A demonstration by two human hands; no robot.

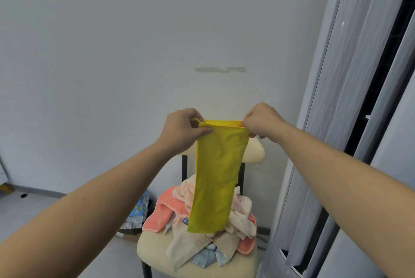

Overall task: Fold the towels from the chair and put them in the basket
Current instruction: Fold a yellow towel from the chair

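The yellow towel (215, 176) hangs as a narrow strip, seemingly doubled lengthwise, toward 6 o'clock of the view in front of the chair (150, 246). The left hand (182, 129) pinches the strip's 11 o'clock corner and the right hand (261, 120) its 1 o'clock corner. Each grip is clamped on cloth, and together they stretch the top edge taut, probably so the layers hang flat and line up for the next fold. The lower end hangs before the pile of towels (242, 217) on the seat; whether they touch is unclear. No basket is in view.
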